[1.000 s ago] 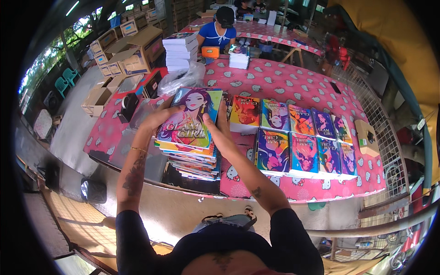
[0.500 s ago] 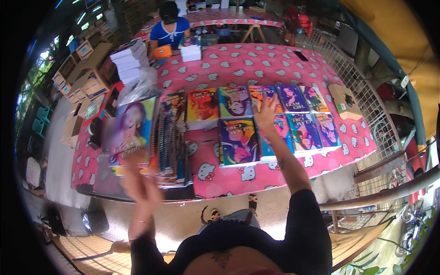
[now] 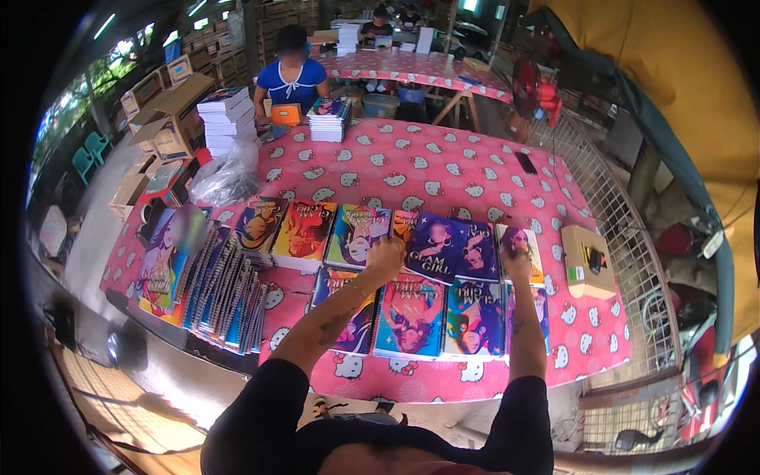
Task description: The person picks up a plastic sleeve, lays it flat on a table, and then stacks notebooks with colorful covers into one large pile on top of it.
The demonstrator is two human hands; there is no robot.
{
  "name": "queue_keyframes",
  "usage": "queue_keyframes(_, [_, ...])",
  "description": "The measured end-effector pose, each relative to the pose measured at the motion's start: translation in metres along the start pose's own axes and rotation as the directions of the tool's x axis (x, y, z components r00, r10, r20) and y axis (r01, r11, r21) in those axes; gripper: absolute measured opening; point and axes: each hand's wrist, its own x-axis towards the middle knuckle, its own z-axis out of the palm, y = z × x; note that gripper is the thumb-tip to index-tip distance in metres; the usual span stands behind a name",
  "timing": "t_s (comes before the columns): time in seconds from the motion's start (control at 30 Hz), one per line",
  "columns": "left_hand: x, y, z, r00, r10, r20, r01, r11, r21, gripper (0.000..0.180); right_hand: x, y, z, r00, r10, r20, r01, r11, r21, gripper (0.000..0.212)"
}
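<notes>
The clock directions here are taken from the hand which I mention in each sentence, with twelve o'clock away from the person.

The left hand [image 3: 385, 255] has its fingers bent at the edge of a dark purple notebook [image 3: 431, 249], and it seems to hold this edge. This notebook is at three o'clock from the left hand; it lies a little turned, and it covers a large part of an orange notebook [image 3: 404, 222]. The right hand [image 3: 516, 263] touches a pale notebook [image 3: 534, 247] with a yellow part; its fingers point down to the cover, but I cannot tell if they are wide or narrow.

Both notebooks belong to the far row on a pink counter [image 3: 443, 174]. Just beside it, at five o'clock from the left hand, a pink and blue notebook [image 3: 409, 317] lies in the near row.

Between eight and nine o'clock from the left hand there is a pile of spiral notebooks [image 3: 222, 293]. At ten o'clock from the left hand lies a clear plastic bag [image 3: 226, 176], and at eleven o'clock stands a small stack of notebooks [image 3: 328, 123], near a person in a blue top [image 3: 291, 83]. At three o'clock from the right hand is an open carton [image 3: 580, 273]; at twelve o'clock, well apart, lies a flat black object [image 3: 526, 163].
</notes>
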Motion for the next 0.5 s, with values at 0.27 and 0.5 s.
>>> queue_keyframes(0.27, [0.022,0.003,0.009,0.998,-0.058,-0.025,0.059,0.998,0.028,0.052,0.020,-0.007,0.006,0.931,-0.288,0.226,0.338,0.911,-0.234,0.047])
queue_keyframes(0.5, [0.027,-0.072,-0.058,0.943,-0.316,0.101,0.327,0.834,-0.445,0.037,-0.055,-0.126,-0.060,0.953,0.074,-0.293,0.281,0.142,0.949,0.055])
